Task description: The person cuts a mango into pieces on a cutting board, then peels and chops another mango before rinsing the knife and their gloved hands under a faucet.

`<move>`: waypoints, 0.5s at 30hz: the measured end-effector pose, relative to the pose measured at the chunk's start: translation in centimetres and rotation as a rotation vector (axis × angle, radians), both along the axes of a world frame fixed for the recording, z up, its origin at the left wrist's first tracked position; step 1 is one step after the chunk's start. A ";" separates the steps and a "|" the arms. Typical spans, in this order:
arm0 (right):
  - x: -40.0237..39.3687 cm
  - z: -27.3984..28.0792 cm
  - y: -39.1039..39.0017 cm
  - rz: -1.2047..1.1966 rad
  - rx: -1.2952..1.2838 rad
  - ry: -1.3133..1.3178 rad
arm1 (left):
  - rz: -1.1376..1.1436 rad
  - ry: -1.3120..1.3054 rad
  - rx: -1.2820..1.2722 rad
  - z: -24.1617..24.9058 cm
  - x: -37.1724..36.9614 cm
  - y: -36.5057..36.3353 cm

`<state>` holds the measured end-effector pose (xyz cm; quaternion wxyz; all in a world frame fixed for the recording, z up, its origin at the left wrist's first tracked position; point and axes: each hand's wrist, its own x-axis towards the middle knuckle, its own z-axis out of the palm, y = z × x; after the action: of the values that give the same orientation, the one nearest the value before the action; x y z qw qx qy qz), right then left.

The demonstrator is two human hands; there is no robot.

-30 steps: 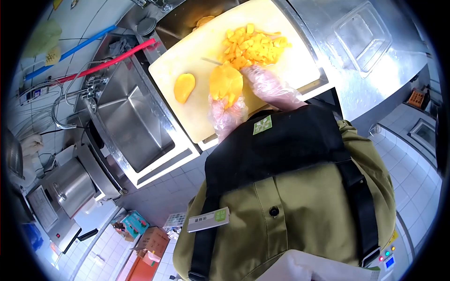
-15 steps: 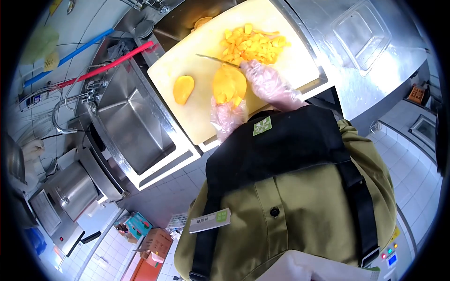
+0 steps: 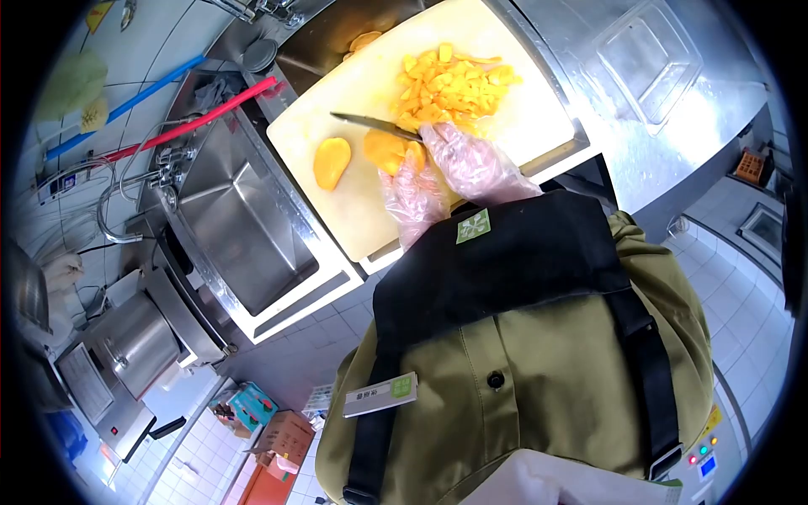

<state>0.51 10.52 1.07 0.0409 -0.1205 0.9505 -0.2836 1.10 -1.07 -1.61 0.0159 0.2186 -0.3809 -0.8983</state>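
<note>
My right hand, in a clear plastic glove, grips a knife whose blade points left across the white cutting board. Beneath the blade lies a peeled piece of yellow mango. The gloved fingers of my left hand close on its near side; part of the fruit is hidden by them. Farther left, a second mango piece lies flat by itself. Beyond my right hand is a heap of chopped mango.
On the left is a steel sink with a tap. A clear plastic container stands on the steel counter to the right. Peel-like scraps lie in the basin behind the board.
The knife has moved left and nearer to me, its blade now turned to show its broad side over the mango. My left hand's fingers have shifted on the fruit, covering more of it.
</note>
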 end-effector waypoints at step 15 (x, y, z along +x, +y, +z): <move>0.1 -1.5 0.2 -0.035 -0.215 0.057 | -0.282 0.014 0.031 0.6 -2.2 -2.8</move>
<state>0.63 10.70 -0.44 -0.0041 -0.1155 0.9173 -0.3810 -1.15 -3.83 -0.99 -0.1110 0.1568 -0.3939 -0.8989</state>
